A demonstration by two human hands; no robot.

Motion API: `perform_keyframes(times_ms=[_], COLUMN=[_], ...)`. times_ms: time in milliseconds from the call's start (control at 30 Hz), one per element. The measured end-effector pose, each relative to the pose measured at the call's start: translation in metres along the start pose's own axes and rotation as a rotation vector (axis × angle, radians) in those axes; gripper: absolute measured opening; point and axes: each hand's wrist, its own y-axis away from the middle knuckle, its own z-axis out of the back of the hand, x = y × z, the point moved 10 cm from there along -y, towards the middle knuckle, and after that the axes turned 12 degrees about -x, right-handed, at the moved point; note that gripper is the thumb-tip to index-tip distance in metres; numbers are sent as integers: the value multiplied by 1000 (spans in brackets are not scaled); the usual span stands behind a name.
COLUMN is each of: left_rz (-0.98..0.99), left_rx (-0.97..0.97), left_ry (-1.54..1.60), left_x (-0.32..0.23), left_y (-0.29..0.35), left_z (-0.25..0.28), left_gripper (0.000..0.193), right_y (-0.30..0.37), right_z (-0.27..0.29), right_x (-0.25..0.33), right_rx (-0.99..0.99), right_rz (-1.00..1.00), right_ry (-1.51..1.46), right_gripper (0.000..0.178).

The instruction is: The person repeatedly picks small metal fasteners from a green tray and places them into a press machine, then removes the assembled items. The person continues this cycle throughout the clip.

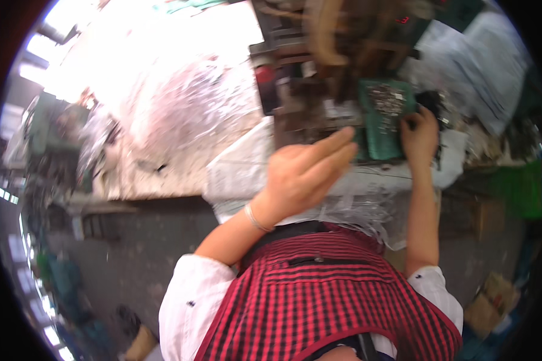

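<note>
Cluttered workbench [123, 184], grey floor [144, 246], right hand [421, 137] apparently against green tray [380, 144].

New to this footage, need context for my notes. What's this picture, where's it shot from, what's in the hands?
No robot here: these are a person's bare hands. There is one picture, from a fisheye camera worn on the head and looking down, so edges bend and the wearer's checked apron shows below.

On the bench, a green tray holds a pile of small shiny pieces. Crumpled clear plastic lies to the left; dark machinery, blurred, stands beyond the hands.

The left hand is open, fingers extended, with nothing visible in it. The right hand is at the tray's right edge, fingers bent; whether it grips anything is unclear.
</note>
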Motion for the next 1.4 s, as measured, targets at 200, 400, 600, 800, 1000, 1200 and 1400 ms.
perform_keyframes(times_ms=[200, 400, 600, 800, 1000, 1200, 1400], left_rz=[101, 479, 788, 940, 697, 554, 582], left_rx=[-120, -1, 507, 402, 37, -169, -453], left_ry=[-646, -904, -1344, -1084, -605, -585, -101], left_x=[6, 121, 258, 223, 226, 179, 109], left_y=[33, 26, 179, 168, 132, 63, 35], left_z=[117, 198, 200, 216, 148, 108, 93], left_gripper=[23, 8, 16, 8, 13, 17, 8], right_y=[20, 1, 8, 52, 13, -11, 11], right_z=[38, 32, 20, 79, 90, 73, 47], right_x=[-2, 50, 45, -18, 87, 169, 163], right_rx=[-76, -20, -77, -216, -132, -221, -98], right_rz=[-292, -303, -197, -351, -171, 26, -383], right_ry=[-249, -487, -504, -393, -687, -845, -1212], right_gripper=[20, 19, 16, 14, 14, 13, 38])
